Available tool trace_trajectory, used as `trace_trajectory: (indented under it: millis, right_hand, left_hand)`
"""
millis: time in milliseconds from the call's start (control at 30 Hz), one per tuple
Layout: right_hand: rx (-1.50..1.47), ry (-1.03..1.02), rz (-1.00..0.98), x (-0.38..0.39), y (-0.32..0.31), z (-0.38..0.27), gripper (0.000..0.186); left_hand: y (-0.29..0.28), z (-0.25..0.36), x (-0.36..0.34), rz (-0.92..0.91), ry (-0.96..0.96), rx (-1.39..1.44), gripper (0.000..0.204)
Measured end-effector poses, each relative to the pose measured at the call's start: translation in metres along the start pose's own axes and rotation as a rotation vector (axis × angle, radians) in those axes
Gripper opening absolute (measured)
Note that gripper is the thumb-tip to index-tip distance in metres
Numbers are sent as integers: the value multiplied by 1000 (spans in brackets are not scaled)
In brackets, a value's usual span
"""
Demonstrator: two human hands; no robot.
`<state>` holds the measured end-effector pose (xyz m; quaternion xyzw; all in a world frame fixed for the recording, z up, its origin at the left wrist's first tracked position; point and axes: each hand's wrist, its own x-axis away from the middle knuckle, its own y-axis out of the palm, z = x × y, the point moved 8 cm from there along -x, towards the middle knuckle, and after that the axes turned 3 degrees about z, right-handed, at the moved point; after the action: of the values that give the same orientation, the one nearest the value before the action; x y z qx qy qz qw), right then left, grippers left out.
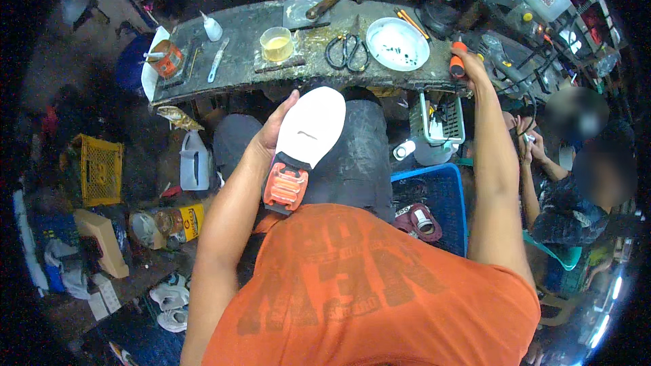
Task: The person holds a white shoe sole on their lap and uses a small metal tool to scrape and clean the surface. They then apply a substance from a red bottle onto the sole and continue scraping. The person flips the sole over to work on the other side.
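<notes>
My left hand [273, 127] is closed around the side of a shoe [312, 118], held sole up over my lap. Its front sole is white with a short dark mark, and the heel part is orange. At the right end of the workbench [234, 78], my right hand [473, 71] grips an orange-and-black handled tool [458, 59]; its working end cannot be made out. Left of that hand sit a white bowl [410, 59] with dark bits in it and black-handled scissors [347, 54]. A glass of yellowish liquid [277, 46] stands farther left.
On the bench are a hammer [332, 5], a white squeeze bottle [211, 28], a knife-like tool [218, 59] and an orange tin [164, 59]. A pale green basket [456, 129] and a blue crate [464, 207] stand at my right. Another person's hands [534, 142] show beyond.
</notes>
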<state>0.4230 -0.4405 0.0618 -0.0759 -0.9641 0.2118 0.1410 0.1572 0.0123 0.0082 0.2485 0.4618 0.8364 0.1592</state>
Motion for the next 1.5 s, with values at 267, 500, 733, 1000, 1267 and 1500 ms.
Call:
trace_trajectory:
  millis: [267,500,733,1000,1267,1500]
  right_hand:
    - [-640,-18,-342,259,65,32,60]
    - [-366,365,-634,361,149,90,57]
    - [273,-89,-449,350,157,72,46]
    - [525,-105,-476,339,182,48,41]
    - [588,-123,-447,341,188,50,35]
    - [628,-245,-427,352,194,43,36]
  left_hand:
    - [-16,-33,-28,56,-184,63,72]
    - [-2,-66,-40,-142,-295,55,77]
    - [-26,-79,-47,-69,-176,172,79]
    - [-36,-82,-50,-74,-166,151,80]
    - [-38,-83,-51,-95,-139,212,80]
    - [-47,-87,-55,32,-144,223,89]
